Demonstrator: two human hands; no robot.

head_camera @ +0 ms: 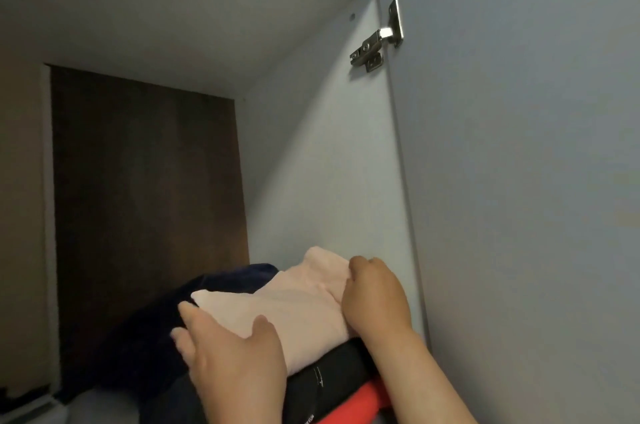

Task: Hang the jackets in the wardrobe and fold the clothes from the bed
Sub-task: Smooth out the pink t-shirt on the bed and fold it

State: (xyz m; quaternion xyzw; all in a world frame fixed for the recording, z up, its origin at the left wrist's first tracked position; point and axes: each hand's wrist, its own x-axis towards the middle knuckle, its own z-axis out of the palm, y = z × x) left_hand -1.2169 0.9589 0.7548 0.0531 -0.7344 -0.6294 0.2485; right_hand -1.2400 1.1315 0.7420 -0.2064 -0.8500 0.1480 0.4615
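Capping dark clothes (332, 375), a folded pale-pink garment (294, 312) lies under flat left hand (232, 364), clenched by right hand (375, 299).

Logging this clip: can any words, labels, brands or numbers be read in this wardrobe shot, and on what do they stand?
White print along the black garment, at the frame's bottom edge: too small and blurred to read.
Small white mark beside a white line on the same garment: not legible.
No text shows on the pink garment, the metal hinge or the wardrobe door.
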